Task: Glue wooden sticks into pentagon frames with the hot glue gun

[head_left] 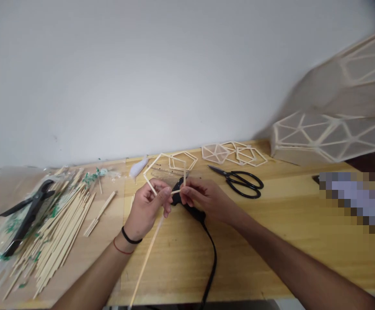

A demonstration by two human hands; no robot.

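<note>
My left hand (150,202) and my right hand (202,193) pinch a pentagon frame of thin wooden sticks (153,164) near its lower side. Both sets of fingertips almost meet there and hide part of the joints. A long wooden stick (147,256) runs from below my left fingers to the table's front edge; I cannot tell whether that hand grips it. Beneath my hands lies a black corded tool (195,213), its front end mostly covered. Black-handled scissors (245,183) rest right of my right hand.
Several polygon stick frames (252,157) lie by the wall, one with a covered face (215,153). A big covered lattice structure (329,135) stands at right. Leftward are piled sticks (66,232), plastic wrappers and black pliers-like cutters (32,215). A black cord (213,254) trails frontward.
</note>
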